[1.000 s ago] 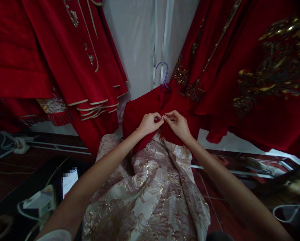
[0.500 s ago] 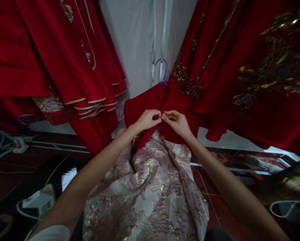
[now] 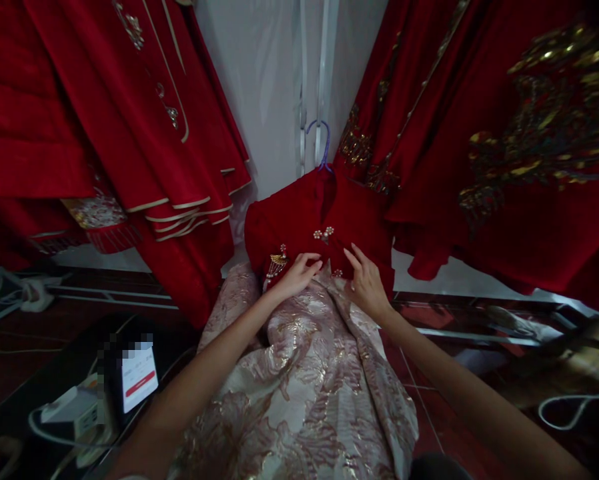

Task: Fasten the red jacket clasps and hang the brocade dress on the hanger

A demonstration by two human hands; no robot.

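Note:
A red jacket [image 3: 284, 217] hangs on a purple hanger [image 3: 325, 150], its front joined near the chest by a flower-shaped clasp [image 3: 323, 233] of pale beads. Below that clasp, my left hand [image 3: 299, 275] has its thumb and fingers closed on the jacket's front edge; what lies between the fingertips is partly hidden. My right hand [image 3: 367, 283] is at the other front panel, fingers apart, beside a small beaded ornament [image 3: 337, 273]. A gold fan-shaped brooch with dangling strands [image 3: 278, 261] is left of my left hand. Pale brocade fabric [image 3: 309, 373] with metallic flowers spreads beneath.
Red garments with pale piping [image 3: 179, 167] hang on the left, and red garments with gold sequins [image 3: 544, 120] on the right. A lit phone [image 3: 138, 377] stands by a power strip [image 3: 87, 413] at lower left. Behind the jacket are white rack poles [image 3: 321, 73].
Both hands have left the upper clasp, now seen fastened, and moved down toward the hem. My right hand's fingers have spread from a pinch. The view has shifted slightly.

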